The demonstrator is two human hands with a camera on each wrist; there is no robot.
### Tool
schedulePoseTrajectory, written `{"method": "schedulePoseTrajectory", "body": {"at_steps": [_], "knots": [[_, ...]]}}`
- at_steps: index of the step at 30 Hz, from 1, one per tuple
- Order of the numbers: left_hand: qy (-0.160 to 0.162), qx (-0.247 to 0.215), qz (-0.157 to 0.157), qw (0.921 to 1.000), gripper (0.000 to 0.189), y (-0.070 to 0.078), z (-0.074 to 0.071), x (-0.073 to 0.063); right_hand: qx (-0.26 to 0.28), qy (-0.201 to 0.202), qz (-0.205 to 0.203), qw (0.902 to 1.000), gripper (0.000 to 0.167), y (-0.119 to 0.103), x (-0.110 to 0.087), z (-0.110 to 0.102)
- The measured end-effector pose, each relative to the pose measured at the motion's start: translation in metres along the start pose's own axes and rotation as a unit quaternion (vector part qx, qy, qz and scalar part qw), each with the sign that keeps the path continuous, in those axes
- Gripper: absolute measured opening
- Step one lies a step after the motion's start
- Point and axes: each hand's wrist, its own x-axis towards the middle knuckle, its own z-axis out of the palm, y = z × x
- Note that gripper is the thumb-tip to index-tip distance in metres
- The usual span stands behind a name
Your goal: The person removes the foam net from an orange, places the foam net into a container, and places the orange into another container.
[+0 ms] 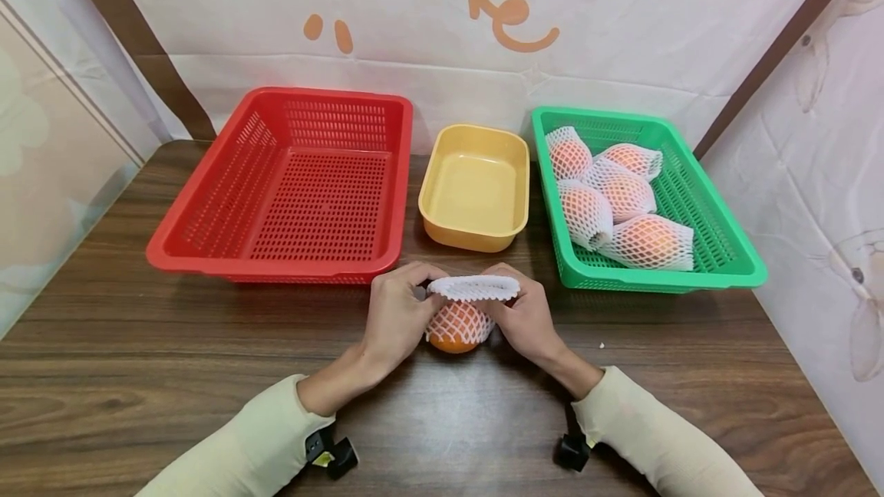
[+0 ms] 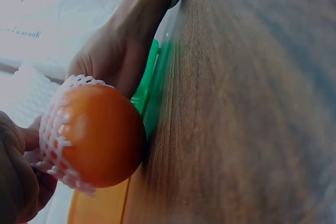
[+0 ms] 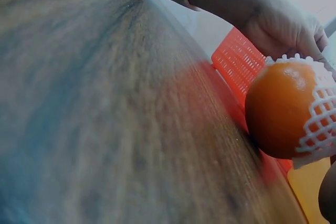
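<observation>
An orange (image 1: 452, 344) sits on the table in front of the yellow tub, partly covered by a white foam net sleeve (image 1: 475, 287). My left hand (image 1: 400, 317) pinches the left side of the sleeve's upper edge, and my right hand (image 1: 528, 317) pinches the right side. Between them the sleeve's open end is stretched wide. In the left wrist view the bare lower part of the orange (image 2: 107, 137) sticks out of the net. From the right wrist, the orange (image 3: 281, 108) also shows bare on the side near the table.
A red basket (image 1: 276, 265) with nothing in it stands at the back left. Beside it is an empty yellow tub (image 1: 475, 240). The green basket (image 1: 663, 280) at the back right holds several net-wrapped fruits (image 1: 625, 194). A small white scrap (image 1: 601, 345) lies on the table (image 1: 173, 374).
</observation>
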Motion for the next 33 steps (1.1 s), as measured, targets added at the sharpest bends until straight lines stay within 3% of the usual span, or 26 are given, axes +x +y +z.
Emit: {"method": "schedulePoseTrajectory", "body": {"at_steps": [4, 9, 15, 19, 25, 28, 33], "knots": [[-0.022, 0.005, -0.004, 0.9997, 0.020, 0.000, -0.001, 0.001, -0.029, 0.027, -0.023, 0.9989, 0.016, -0.002, 0.001, 0.002], [-0.085, 0.035, -0.053, 0.9943, 0.030, 0.003, -0.004, 0.004, -0.053, 0.051, -0.029, 0.9969, 0.013, -0.004, 0.001, 0.003], [-0.128, 0.019, -0.085, 0.9879, 0.022, 0.005, -0.010, 0.009, -0.027, 0.042, -0.014, 0.9986, 0.016, 0.003, -0.001, 0.001], [-0.125, 0.010, -0.076, 0.9892, 0.018, 0.002, -0.009, 0.010, 0.020, 0.008, 0.023, 0.9995, 0.025, 0.019, -0.005, -0.002], [-0.084, 0.014, -0.047, 0.9952, 0.021, -0.001, -0.007, 0.009, 0.083, -0.050, 0.061, 0.9934, 0.035, 0.028, -0.007, -0.004], [-0.070, 0.008, -0.035, 0.9969, 0.020, -0.003, -0.005, 0.007, 0.064, -0.045, 0.064, 0.9948, 0.035, 0.029, -0.006, -0.004], [-0.058, 0.006, -0.034, 0.9977, 0.019, -0.003, -0.005, 0.005, 0.020, -0.008, 0.036, 0.9991, 0.029, 0.028, -0.005, -0.004]]}}
